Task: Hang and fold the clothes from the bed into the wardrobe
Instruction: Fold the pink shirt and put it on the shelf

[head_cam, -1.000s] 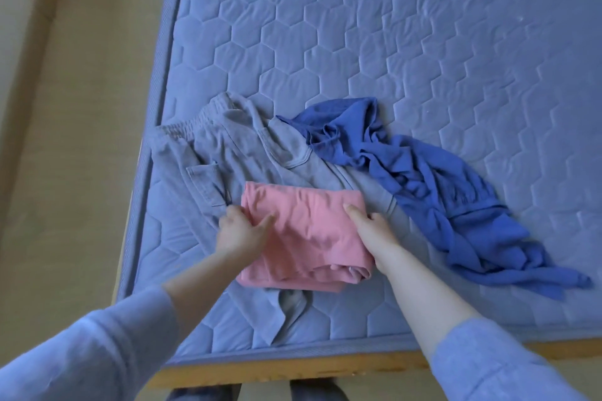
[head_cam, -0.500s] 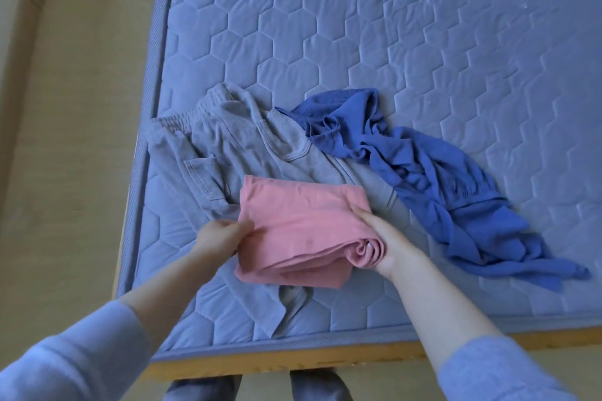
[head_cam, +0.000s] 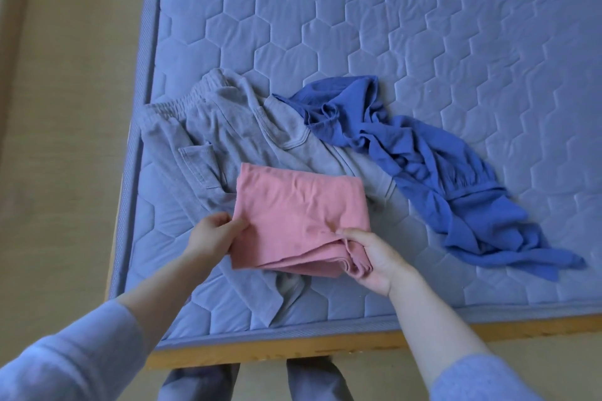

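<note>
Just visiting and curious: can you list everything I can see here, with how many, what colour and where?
mattress: one, blue-grey, quilted in hexagons, fills most of the view
bed frame: one, wooden, along the mattress's near edge
floor: tan, left of the bed
grey trousers: one, spread out at the mattress's near left corner
blue garment: one, crumpled, right of the trousers and overlapping them
pink folded garment: one, over the trousers, held at both sides
legs: two, in grey-blue, bottom edge
sleeves: two, light blue, bottom corners
left grip: one bare hand, holds the pink garment's left edge
right grip: one bare hand, holds its near right corner
</note>
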`<state>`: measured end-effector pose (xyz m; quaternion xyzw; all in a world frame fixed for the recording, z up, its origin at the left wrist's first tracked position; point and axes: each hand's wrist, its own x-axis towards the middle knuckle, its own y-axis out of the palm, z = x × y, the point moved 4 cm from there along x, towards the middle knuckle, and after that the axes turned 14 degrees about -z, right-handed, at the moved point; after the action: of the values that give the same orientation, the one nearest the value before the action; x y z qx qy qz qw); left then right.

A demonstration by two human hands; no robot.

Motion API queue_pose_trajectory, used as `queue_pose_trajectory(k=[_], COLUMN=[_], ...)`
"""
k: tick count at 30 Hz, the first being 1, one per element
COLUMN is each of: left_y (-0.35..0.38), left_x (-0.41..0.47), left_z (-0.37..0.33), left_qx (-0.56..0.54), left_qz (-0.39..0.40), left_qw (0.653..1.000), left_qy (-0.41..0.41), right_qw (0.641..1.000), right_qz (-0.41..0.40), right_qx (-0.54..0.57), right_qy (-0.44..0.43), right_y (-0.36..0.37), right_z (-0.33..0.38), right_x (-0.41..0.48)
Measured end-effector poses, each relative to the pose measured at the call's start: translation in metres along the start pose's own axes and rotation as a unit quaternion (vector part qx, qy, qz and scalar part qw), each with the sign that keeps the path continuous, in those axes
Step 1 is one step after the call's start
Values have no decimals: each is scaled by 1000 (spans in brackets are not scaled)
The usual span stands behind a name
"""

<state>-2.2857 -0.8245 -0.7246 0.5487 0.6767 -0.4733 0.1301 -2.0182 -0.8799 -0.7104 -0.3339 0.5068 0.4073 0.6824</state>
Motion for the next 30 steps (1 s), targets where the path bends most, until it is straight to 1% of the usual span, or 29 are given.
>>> queue_pose_trajectory(k=[1,2,4,6,7,9,11,12,13,14,17,18,22,26,30], left_y=[0,1,5,11,13,15,18,18,19,20,28,31,34,33,29], left_x=[2,4,9,14,16,18,18,17,15,14,11,12,18,18,12], left_z=[1,2,6,13,15,15,16,18,19,19,14,12,5,0,-12], left_qx=[4,23,72,90,97,102,43,10,0,13,111,127,113,139,114], left_qz=[-2,-6,-4,1,-9,-37,-26,-11,2,14,27,20,-20,-90,-131], left_qw=[1000,1000,997,996,995,994,999,999,998,998,993,992,993,985,983], left_qy=[-8,-6,7,1,4,18,-14,-41,-58,-59,-3,15,33,45,56], right_qw=[1000,998,977,927,903,870,852,851,853,857,887,898,924,933,943], right_qz=[-9,-34,-128,-237,-270,-298,-306,-303,-295,-286,-249,-237,-211,-186,-166], right_qx=[-25,-57,-147,-249,-284,-328,-346,-344,-340,-333,-284,-263,-204,-190,-152], right_qy=[-6,-25,-83,-149,-174,-215,-245,-256,-264,-270,-266,-263,-244,-242,-243], right_y=[-1,-3,-12,-18,-17,-13,-11,-12,-14,-17,-23,-24,-24,-17,-9], right_z=[-3,-6,-15,-19,-19,-22,-24,-25,-26,-27,-26,-25,-20,-14,-6], right_x=[0,0,14,24,27,30,30,31,32,34,40,42,48,50,48])
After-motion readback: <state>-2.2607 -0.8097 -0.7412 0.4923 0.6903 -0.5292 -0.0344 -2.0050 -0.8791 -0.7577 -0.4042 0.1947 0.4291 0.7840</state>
